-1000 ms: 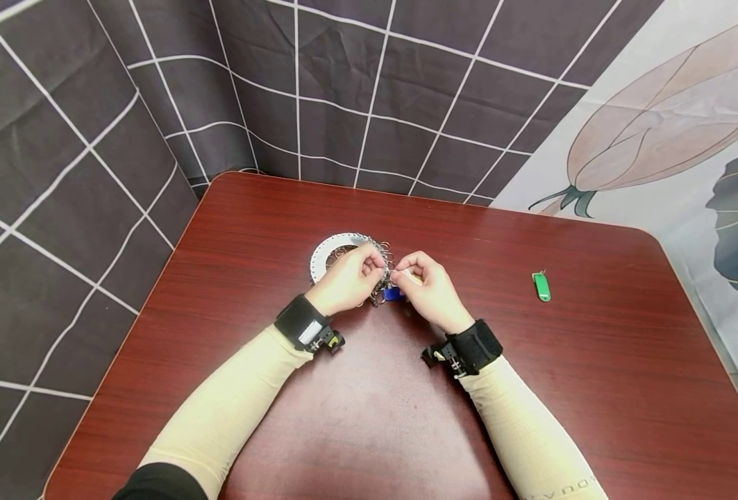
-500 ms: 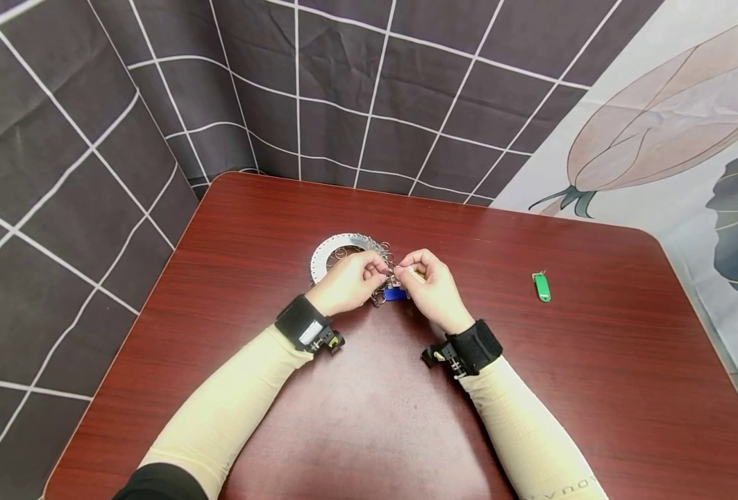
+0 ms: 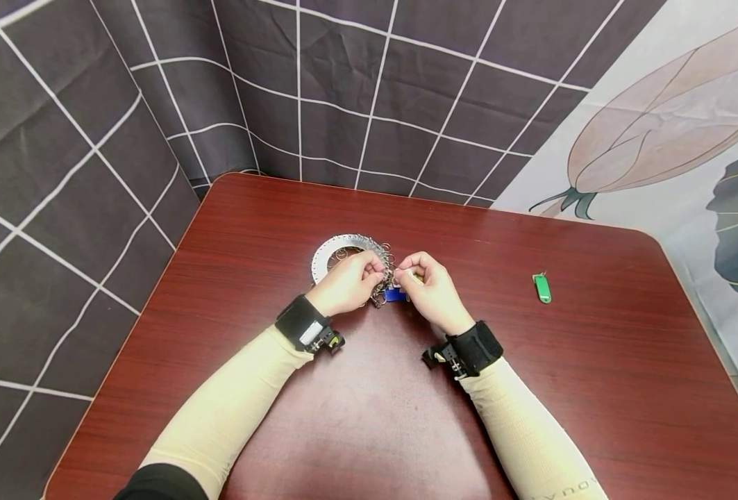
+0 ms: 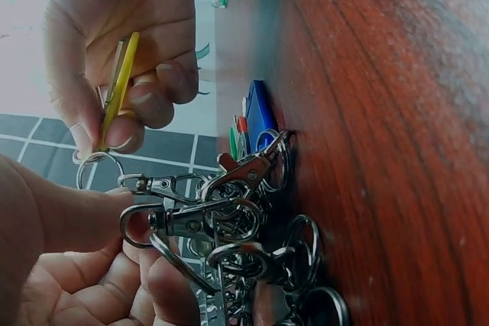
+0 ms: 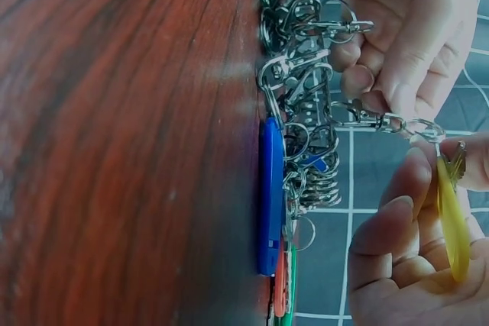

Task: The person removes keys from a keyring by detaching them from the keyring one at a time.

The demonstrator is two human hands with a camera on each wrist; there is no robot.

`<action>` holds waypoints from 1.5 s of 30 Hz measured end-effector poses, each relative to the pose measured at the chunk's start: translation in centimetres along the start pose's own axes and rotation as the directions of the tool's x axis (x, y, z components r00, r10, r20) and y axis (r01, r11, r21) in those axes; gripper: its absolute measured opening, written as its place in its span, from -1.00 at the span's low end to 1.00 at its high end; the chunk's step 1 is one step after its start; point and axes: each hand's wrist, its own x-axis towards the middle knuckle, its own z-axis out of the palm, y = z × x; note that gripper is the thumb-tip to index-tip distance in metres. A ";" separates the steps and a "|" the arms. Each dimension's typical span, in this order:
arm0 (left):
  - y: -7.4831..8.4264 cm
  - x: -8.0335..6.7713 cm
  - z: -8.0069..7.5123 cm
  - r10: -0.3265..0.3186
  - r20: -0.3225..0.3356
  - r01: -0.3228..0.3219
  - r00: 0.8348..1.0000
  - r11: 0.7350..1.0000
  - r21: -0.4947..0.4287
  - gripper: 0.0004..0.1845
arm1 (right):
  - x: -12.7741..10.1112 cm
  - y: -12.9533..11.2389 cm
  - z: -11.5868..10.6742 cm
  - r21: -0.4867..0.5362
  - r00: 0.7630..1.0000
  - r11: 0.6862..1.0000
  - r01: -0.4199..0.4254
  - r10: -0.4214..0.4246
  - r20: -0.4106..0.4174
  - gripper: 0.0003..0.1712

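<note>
Yellow key tag is sitting pinched in right hand, fingers curled round it, its split ring pointing twd left hand. Left hand is pinching a swivel clasp w/ curled fingers, clasp end-on to that ring, touching it. Both are hovering just above the metal clasp pile on the wood table; blue tag is lying beneath.

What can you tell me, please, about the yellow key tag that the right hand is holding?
The yellow key tag is a flat, slim tag of what looks like plastic, seen edge-on. The right hand pinches it between thumb and fingers, above the table. A small metal split ring hangs at its end, meeting a swivel clasp that the left hand holds.
</note>
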 end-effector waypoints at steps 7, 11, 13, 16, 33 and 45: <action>-0.2 0.0 0.1 -0.045 -0.043 0.046 0.998 0.999 0.012 -0.97 | -0.1 -0.1 0.0 -0.010 0.998 1.000 -0.020 0.021 0.060 -0.89; -0.3 0.1 0.3 -0.037 -0.074 0.036 0.997 0.999 -0.015 -0.96 | -0.1 -0.1 0.1 -0.031 0.996 0.999 -0.025 0.027 0.081 -0.90; -0.4 0.1 0.3 -0.020 -0.087 0.016 0.996 0.999 -0.042 -0.95 | -0.1 -0.2 0.2 -0.045 0.996 0.999 -0.025 0.028 0.085 -0.90; -0.4 0.2 0.4 0.007 -0.103 -0.015 0.995 0.997 -0.074 -0.93 | -0.1 -0.2 0.2 -0.061 0.996 0.998 -0.021 0.027 0.087 -0.91; -0.5 0.2 0.5 0.066 -0.075 -0.075 0.995 0.989 -0.130 -0.94 | -0.2 -0.2 0.0 -0.051 0.999 0.998 0.021 -0.019 0.039 -0.89; -0.5 0.3 0.5 0.024 -0.056 -0.033 0.998 0.985 -0.167 -0.90 | -0.1 -0.2 0.0 -0.040 0.999 0.999 0.020 -0.019 0.037 -0.89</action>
